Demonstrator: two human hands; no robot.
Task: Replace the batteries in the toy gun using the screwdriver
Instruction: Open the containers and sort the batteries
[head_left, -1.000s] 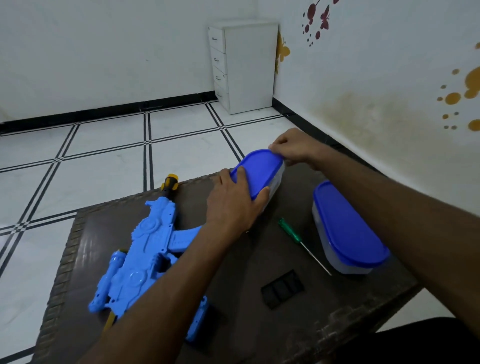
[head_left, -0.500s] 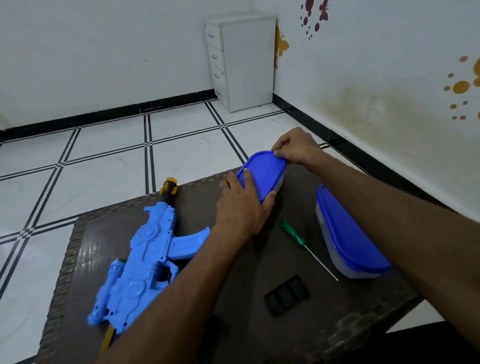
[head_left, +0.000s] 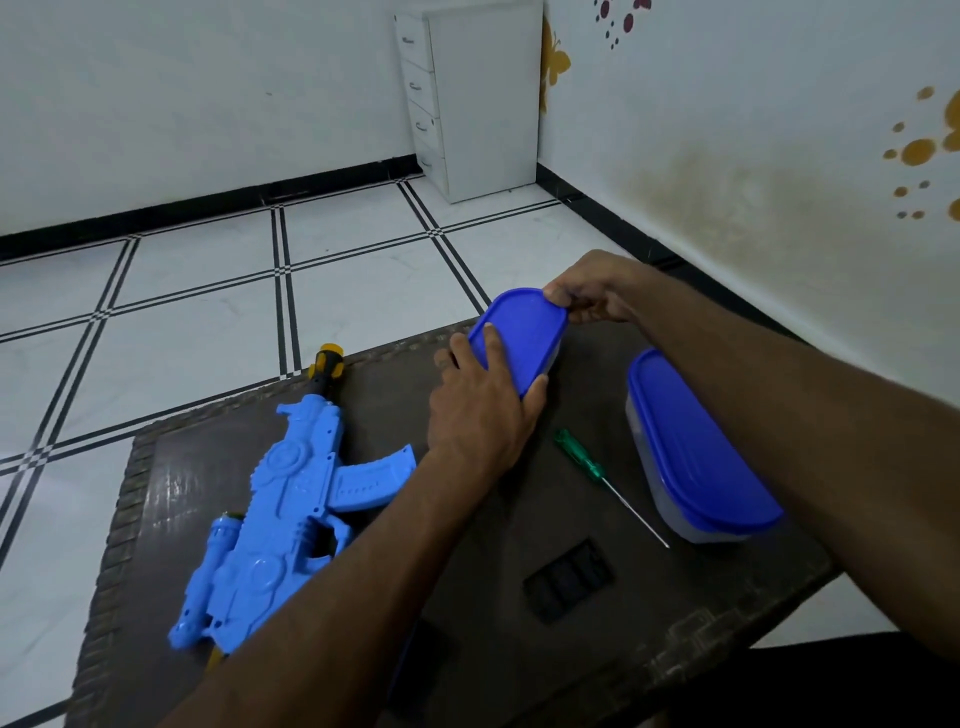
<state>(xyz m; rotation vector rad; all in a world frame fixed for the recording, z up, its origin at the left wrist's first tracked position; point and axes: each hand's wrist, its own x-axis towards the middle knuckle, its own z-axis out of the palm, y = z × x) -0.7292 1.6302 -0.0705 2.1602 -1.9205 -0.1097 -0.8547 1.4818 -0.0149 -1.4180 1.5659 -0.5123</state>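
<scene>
A blue toy gun (head_left: 280, 519) with a yellow-black muzzle lies on the left of the dark table (head_left: 493, 649). A green-handled screwdriver (head_left: 597, 475) rests on the table between two blue-lidded clear containers. My left hand (head_left: 478, 410) grips the near end of the far container (head_left: 522, 338). My right hand (head_left: 592, 291) pinches the far edge of its blue lid. The lid looks seated on the box. What is inside the container is hidden.
A second blue-lidded container (head_left: 696, 452) stands shut at the right, under my right forearm. A small black ridged cover (head_left: 569, 577) lies near the table's front. A white drawer cabinet (head_left: 467, 93) stands in the far corner on the tiled floor.
Both hands stay on the far container; my right fingers have shifted their pinch on the lid's far edge. The view has tilted slightly.
</scene>
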